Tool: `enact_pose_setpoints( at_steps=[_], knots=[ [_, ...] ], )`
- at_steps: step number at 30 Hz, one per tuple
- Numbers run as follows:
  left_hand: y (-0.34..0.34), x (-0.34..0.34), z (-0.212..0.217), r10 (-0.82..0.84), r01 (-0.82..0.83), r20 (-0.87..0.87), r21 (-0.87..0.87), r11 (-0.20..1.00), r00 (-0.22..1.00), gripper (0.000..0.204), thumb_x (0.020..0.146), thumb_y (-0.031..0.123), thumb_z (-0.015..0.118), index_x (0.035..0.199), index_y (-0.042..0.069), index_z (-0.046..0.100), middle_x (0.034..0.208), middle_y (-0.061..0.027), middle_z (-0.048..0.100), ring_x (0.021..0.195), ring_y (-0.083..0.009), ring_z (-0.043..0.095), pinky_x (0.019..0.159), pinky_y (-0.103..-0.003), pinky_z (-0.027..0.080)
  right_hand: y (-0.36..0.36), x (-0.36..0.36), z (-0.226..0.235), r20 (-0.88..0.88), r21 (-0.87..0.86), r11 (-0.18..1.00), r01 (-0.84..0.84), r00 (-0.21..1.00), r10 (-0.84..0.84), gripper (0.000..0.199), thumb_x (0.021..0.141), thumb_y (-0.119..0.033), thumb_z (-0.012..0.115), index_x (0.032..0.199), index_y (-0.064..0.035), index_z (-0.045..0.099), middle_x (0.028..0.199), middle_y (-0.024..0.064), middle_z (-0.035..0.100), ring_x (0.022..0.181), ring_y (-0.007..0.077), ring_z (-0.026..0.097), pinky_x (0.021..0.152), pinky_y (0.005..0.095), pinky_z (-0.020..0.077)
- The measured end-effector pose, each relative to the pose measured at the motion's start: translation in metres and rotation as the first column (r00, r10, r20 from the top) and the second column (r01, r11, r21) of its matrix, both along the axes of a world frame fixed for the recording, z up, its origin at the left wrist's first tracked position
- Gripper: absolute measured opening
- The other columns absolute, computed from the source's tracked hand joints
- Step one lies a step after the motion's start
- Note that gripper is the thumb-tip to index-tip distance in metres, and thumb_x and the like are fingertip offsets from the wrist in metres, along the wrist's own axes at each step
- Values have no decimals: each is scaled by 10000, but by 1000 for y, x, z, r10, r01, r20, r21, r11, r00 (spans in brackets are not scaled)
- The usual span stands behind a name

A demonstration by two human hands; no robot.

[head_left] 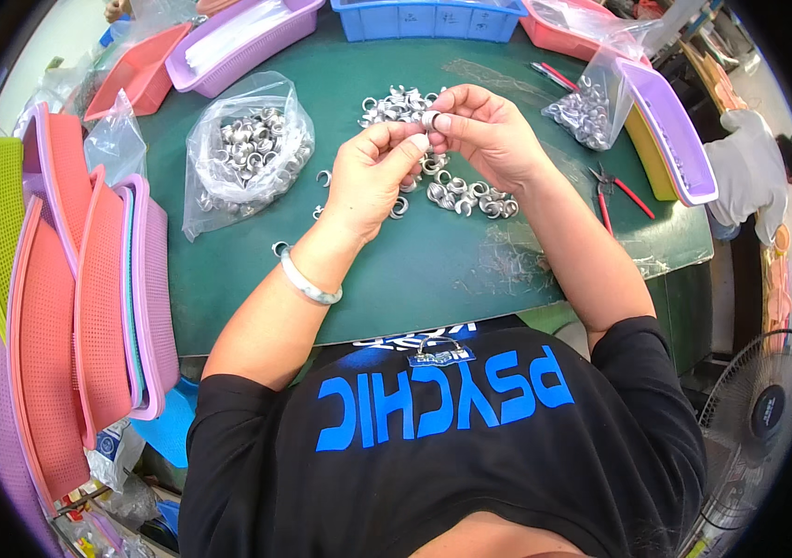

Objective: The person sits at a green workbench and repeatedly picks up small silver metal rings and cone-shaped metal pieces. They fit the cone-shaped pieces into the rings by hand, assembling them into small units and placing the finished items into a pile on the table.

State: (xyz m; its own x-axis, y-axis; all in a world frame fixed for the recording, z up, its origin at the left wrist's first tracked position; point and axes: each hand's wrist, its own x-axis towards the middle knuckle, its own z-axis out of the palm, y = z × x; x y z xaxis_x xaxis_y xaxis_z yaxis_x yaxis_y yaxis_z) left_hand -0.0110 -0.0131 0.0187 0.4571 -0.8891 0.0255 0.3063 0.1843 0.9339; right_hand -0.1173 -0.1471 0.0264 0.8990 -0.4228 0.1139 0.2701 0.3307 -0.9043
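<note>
Above the middle of the table my two hands meet. Thumb and fingers of my right hand (498,135) pinch a silver-coloured metal ring (430,120). My left hand (368,172) is closed just below it, thumb pressed against the fingers; whatever is between those fingertips is too small to make out. Behind and below the hands lies a loose heap of open metal rings (475,197), partly covered by my fingers. A few single rings (323,177) lie beside my left wrist. To the left stands an open clear plastic bag (202,200) full of similar rings.
Red-handled pliers (633,197) lie at the right, with another red-handled tool (559,76) farther back. A second bag of rings (586,116) leans by a purple basket (665,130). A blue bin (428,20) stands at the back. Stacked plastic baskets (103,307) line the left; a fan (758,418) stands right.
</note>
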Motion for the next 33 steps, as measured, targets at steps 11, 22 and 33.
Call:
enact_pose_setpoints(
  at_steps=[11,22,33],
  knots=[
    [0,0,-8,32,-30,80,-26,999,996,96,824,69,581,890,1,597,775,-45,623,626,-53,508,545,-184,394,18,4,-20,65,185,980,73,994,-87,103,801,-39,609,900,-30,584,852,44,589,699,111,517,630,233,425],
    [-2,-1,-10,84,-26,278,-203,979,957,67,824,18,560,877,-10,590,796,-52,600,663,-86,552,609,-209,449,19,-3,-20,69,81,995,62,995,-67,173,799,-46,606,965,-6,579,906,47,591,759,109,543,678,237,447],
    [-5,3,-22,172,-88,437,-204,975,883,90,800,21,585,884,-6,604,779,-35,560,659,-75,529,588,-207,438,20,-5,-17,105,-177,975,131,988,-114,236,770,-3,630,996,2,562,930,49,594,863,112,560,791,252,459]
  ],
)
